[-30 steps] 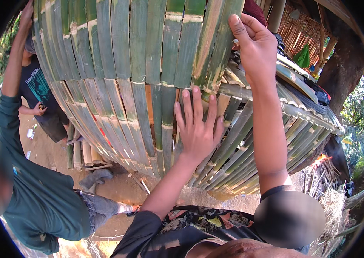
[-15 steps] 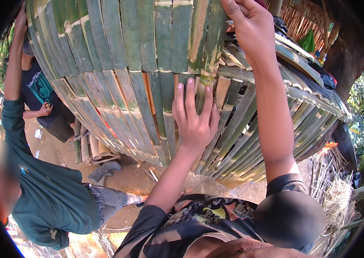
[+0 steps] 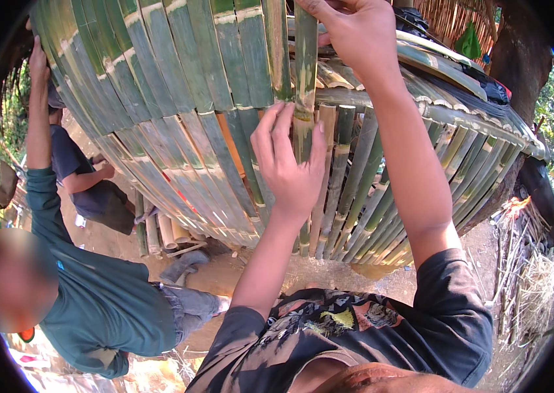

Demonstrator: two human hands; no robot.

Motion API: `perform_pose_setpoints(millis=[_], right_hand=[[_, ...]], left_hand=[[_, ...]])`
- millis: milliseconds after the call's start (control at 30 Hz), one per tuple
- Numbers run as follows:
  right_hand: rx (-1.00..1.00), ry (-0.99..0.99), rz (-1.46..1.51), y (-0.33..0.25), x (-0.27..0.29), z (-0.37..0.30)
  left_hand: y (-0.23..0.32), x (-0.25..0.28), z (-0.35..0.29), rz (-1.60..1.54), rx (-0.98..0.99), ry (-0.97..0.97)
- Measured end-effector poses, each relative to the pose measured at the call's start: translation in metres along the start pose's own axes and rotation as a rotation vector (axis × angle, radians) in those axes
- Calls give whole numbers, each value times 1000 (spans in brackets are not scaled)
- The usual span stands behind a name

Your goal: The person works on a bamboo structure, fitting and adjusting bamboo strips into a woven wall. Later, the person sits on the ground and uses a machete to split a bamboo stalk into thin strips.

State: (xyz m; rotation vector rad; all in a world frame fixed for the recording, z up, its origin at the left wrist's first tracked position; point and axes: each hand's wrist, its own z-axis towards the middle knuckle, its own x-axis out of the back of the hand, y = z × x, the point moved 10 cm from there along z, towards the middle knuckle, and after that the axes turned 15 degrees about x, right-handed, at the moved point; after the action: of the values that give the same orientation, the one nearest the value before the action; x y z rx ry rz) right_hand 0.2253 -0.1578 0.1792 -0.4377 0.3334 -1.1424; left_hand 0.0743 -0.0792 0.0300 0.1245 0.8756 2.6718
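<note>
A split bamboo strip [image 3: 305,72] hangs lengthwise at the right end of the upper row of green bamboo slats [image 3: 192,59]. Near its top, my right hand [image 3: 355,33] grips it between thumb and fingers; some of those fingers are hidden behind it or cut off by the picture's edge. My left hand [image 3: 290,154] is lower down, its thumb at the strip's right side and its bent fingers at the left, closed about the strip. A narrow gap shows between this strip and the slat on its left. Behind my left hand runs the lower row of slats [image 3: 188,157].
At the left, a co-worker in a green sweater [image 3: 103,291] reaches one arm up to the wall's far edge. Another person in dark clothes [image 3: 90,177] stands beyond, near cut bamboo poles [image 3: 152,232]. Black bundled material [image 3: 486,92] lies on the bamboo ledge at right, by a tree trunk [image 3: 519,59].
My left hand has gone from fingers spread on the slats to closing about the strip. A gap has opened beside the strip. The person in dark clothes has turned.
</note>
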Motion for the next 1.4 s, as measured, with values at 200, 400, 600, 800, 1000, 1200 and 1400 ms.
perform_pose_setpoints(millis=[200,400,600,800,1000,1200,1400], right_hand=[[42,30,-99,-40,8,-19],[210,19,81,-37,5,-31],[-48,20,393,-22,4,-53],[-8,-42,501,-23,1,-65],[-69,-51,474,-22,21,-111],[-362,-157,135,17,116,-255],[-362,-326,-369,4,188,-340]], left_hand=[[17,5,3,-10,-28,-47],[8,21,-17,-290,279,-154],[9,19,-37,-667,589,-327],[7,19,-53,-713,704,-435],[30,34,-66,-153,284,-567],[92,73,-73,43,-266,-374],[147,23,-124,64,-568,-705]])
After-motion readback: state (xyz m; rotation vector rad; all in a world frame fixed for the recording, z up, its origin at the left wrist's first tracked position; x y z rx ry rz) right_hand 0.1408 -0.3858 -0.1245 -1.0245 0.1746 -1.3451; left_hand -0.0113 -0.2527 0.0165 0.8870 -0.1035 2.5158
